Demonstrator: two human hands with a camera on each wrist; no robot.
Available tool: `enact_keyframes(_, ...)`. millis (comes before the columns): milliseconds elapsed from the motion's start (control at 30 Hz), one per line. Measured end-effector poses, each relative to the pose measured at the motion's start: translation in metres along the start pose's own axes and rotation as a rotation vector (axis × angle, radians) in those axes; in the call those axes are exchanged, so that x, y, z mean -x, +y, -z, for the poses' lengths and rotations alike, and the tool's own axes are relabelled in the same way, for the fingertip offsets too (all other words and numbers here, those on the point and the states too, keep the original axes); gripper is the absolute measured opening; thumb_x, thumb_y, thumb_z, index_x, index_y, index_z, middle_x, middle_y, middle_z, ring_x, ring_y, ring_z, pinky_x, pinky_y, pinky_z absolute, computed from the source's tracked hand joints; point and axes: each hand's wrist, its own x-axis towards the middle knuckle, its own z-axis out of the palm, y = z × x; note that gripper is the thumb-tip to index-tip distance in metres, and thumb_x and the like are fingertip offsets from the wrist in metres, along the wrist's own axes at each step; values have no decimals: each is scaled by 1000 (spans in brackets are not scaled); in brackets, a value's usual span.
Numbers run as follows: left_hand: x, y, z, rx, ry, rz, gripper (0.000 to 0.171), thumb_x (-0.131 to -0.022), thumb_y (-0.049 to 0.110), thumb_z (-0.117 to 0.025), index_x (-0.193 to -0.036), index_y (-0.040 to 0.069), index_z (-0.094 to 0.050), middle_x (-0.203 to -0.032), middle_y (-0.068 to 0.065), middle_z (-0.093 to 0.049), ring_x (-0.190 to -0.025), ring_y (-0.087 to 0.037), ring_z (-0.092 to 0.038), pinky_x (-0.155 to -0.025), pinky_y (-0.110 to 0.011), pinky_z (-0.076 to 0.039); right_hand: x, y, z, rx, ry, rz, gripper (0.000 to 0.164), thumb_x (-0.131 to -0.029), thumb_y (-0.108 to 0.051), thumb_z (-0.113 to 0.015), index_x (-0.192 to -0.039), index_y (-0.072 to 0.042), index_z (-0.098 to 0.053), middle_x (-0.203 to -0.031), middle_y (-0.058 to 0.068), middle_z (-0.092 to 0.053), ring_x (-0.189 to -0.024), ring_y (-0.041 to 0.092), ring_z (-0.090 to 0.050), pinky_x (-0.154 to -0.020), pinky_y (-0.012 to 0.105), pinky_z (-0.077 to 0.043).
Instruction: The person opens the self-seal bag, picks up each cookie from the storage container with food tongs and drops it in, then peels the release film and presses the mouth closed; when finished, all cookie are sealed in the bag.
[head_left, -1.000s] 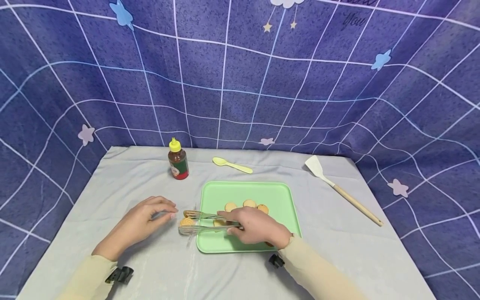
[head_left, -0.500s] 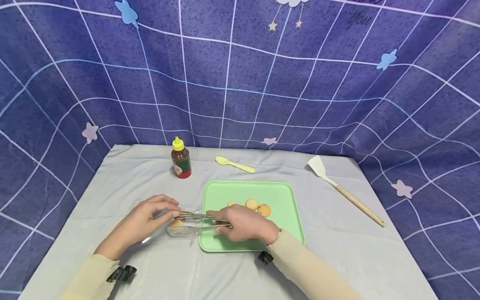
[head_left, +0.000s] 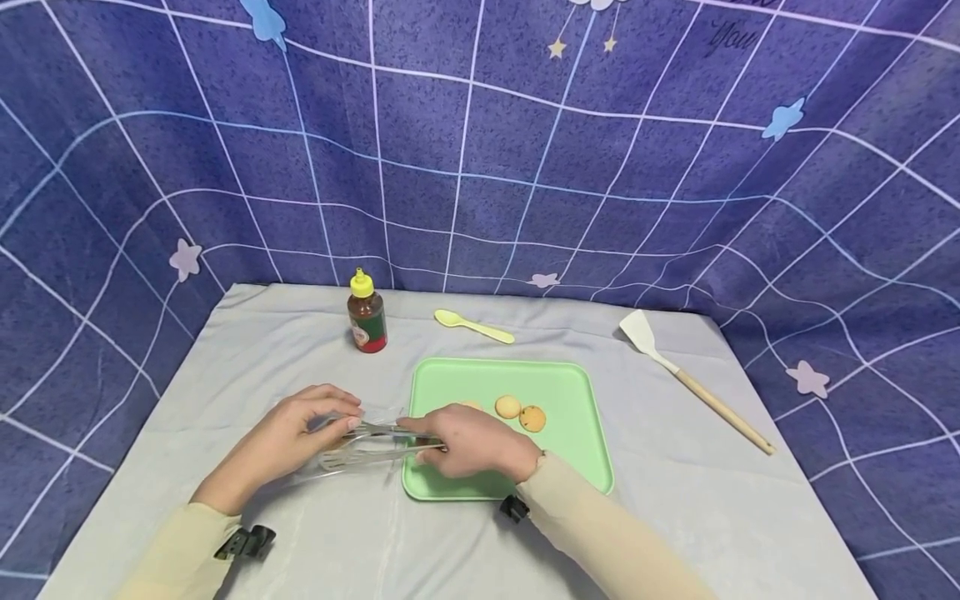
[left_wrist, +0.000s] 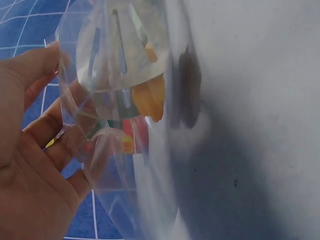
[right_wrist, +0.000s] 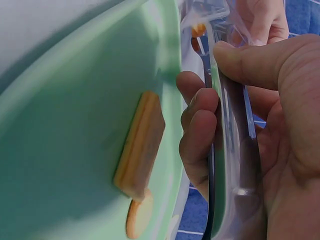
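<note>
My right hand (head_left: 472, 442) grips a pair of metal tongs (right_wrist: 227, 165) over the left side of the green tray (head_left: 581, 450). The slotted ends of the tongs (left_wrist: 120, 50) point left, inside a clear plastic bag (left_wrist: 117, 200). My left hand (head_left: 277, 442) holds the bag's edge between thumb and fingers. An orange-brown cookie (left_wrist: 150, 97) shows by the tong ends; whether they clamp it I cannot tell. On the tray lie a pale round cookie (head_left: 507, 407), a speckled one (head_left: 533, 419) and a rectangular sandwich biscuit (right_wrist: 140, 147). My right hand hides part of the tray.
Behind the left hand stands a brown sauce bottle (head_left: 367, 321) with a yellow cap. A pale yellow spoon (head_left: 474, 326) lies behind the tray. On the right rests a white spatula (head_left: 697, 383) with a wooden handle. A blue grid-patterned cloth (head_left: 480, 150) hangs behind the table.
My right hand has moved left with the tongs, and their ends have come close to the left hand, into the bag. The left hand has stayed nearly in place.
</note>
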Motion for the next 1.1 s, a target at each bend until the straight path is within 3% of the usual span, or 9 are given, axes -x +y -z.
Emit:
enact_keyframes(267,-4,2,3,-16,-10,-2,17,-88,25,-67,-104,31,-69,-110,10,-60,-105,-7,-53,-86,-23,-43,-9,-6,2,41,-25,-39,53,-89,-25,-64,-139,-18,-47,-70,-11,-54,-56,0,-44,-53,16,-40)
enact_keyframes(600,-4,3,4,-7,-12,14,15,-88,28,-67,-102,28,-71,-109,8,-61,-103,-6,-54,-83,-22,-44,-18,-8,-1,3,-24,-39,52,-90,-24,-63,-138,-14,-48,-82,-13,-61,-57,-2,-45,-54,14,-40)
enact_keyframes(700,-3,3,4,-2,-11,19,15,-88,28,-67,-102,27,-71,-109,9,-61,-103,-6,-54,-83,-22,-44,-18,-9,-1,9,-35,-58,53,-90,-26,-62,-139,-16,-46,-77,-11,-60,-54,-1,-44,-51,15,-40)
enact_keyframes(900,-1,0,4,7,3,-6,15,-88,23,-68,-102,23,-71,-108,9,-61,-103,-8,-54,-85,-19,-42,-4,-8,0,34,-28,-71,56,-89,-29,-62,-140,-16,-44,-69,-12,-52,-52,0,-42,-47,17,-38)
enact_keyframes(1100,2,0,6,8,11,8,14,-87,23,-68,-101,23,-72,-107,9,-61,-104,-7,-54,-90,-16,-38,30,0,5,76,20,-83,58,-87,-28,-63,-141,-18,-43,-74,-14,-49,-54,1,-42,-46,17,-37)
